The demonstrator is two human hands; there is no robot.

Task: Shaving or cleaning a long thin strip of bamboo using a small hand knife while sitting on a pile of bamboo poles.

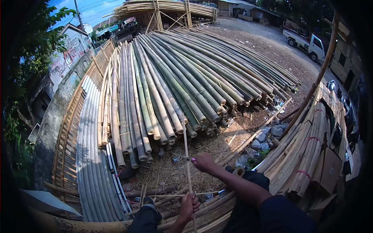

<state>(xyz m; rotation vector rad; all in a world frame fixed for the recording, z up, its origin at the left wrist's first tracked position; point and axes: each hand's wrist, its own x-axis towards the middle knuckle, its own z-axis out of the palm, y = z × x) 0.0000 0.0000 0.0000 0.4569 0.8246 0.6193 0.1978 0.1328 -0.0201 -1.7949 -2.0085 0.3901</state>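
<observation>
— At the lower middle, how do we see the hands posed?

— Our left hand (189, 205) comes up from the lower edge with the fingers curled, and its grip is closed firmly around a thin bamboo strip (189, 176). Our right hand (204, 162) is higher and a little to the right, with its forearm stretched up and leftward from the lower right. Its grip is folded around the handle of a knife (182, 156), whose blade points to the left.

— And where is the strip, relative to each grip?

— It stands almost upright in our view. It passes through the left grip, with a short part below and a much longer part above, rising toward the cut ends of the bamboo poles (190, 77). Just left of the right grip, the blade crosses the strip; whether it touches, we cannot tell.

— Which things contain or carry others?

— At the far end, a bamboo rack (158, 17) carries a stack of long poles. At the upper right we notice a white pickup truck (316, 48); its load is too small for us to tell. On the right side, brown cardboard (327, 173) leans beside tied bamboo slats (301, 171).
</observation>
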